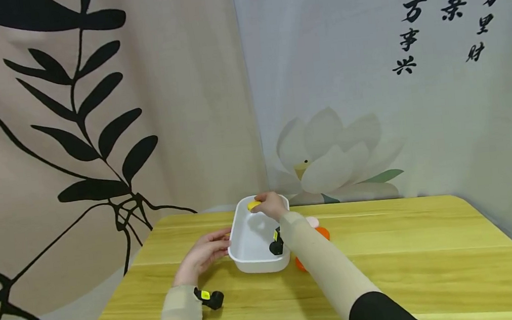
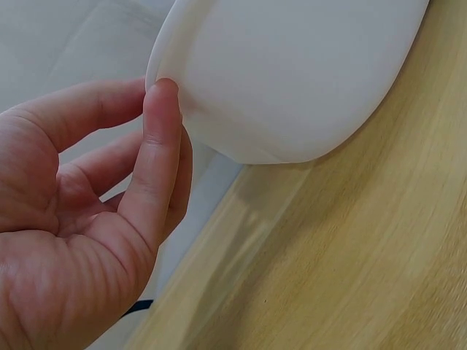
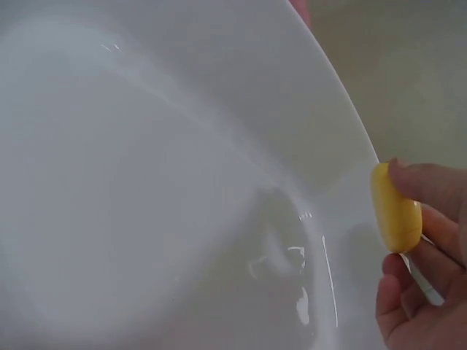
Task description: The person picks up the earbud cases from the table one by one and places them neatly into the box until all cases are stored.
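A white rectangular tub (image 1: 262,266) with rounded corners stands on the table. At its left side my left hand (image 1: 204,253) pinches the rim; in the left wrist view, the fingers (image 2: 162,117) meet at the edge of the tub wall (image 2: 292,73). My right hand (image 1: 271,205) reaches over the tub near its far end. Between its thumb and fingers it holds a small, smooth yellow rounded piece (image 3: 396,210), whose exact kind I cannot tell. The tub's inside (image 3: 131,189) looks glossy, with a few bright reflections.
To the right of the tub, partly behind the right forearm, lie orange round pieces (image 1: 323,232) and a pale pink piece (image 1: 312,221). The wooden table (image 1: 429,256) extends to the right. Behind it hangs a printed cloth (image 1: 196,109).
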A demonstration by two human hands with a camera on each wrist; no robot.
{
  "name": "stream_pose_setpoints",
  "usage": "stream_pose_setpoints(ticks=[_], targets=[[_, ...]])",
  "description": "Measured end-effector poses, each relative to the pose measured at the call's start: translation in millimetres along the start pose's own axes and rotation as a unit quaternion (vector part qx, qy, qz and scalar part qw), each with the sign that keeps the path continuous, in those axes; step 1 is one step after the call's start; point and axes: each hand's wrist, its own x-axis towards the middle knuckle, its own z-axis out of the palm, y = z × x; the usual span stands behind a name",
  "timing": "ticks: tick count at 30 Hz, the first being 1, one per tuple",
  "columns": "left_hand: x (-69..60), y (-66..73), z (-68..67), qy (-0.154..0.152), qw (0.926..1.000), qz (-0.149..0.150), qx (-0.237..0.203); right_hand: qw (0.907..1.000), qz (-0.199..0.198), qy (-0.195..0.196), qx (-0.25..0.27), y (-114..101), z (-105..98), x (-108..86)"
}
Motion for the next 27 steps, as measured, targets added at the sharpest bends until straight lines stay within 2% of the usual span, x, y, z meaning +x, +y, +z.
stream_pose_setpoints(ticks=[6, 15, 20, 27], targets=[[-0.9, 2.1, -0.5, 0.002, 1.0000, -0.001, -0.005, 1.0000, 0.008, -0.001, 0.003, -1.2, 4.2, -0.8], [-0.1, 1.2, -1.7, 0.003, 1.0000, -0.007, 0.000, 0.9987, 0.049, -0.008, 0.012, 5.0, 10.6, -4.2], [0.4, 0.3, -1.7, 0.005, 0.9999, -0.010, -0.006, 0.9983, 0.056, -0.008, 0.016, 7.5, 13.4, -5.9], [0.1, 0.9, -0.4, 0.004, 0.9999, -0.013, -0.011, 0.9978, 0.066, -0.002, -0.005, 11.7, 16.3, -4.1]])
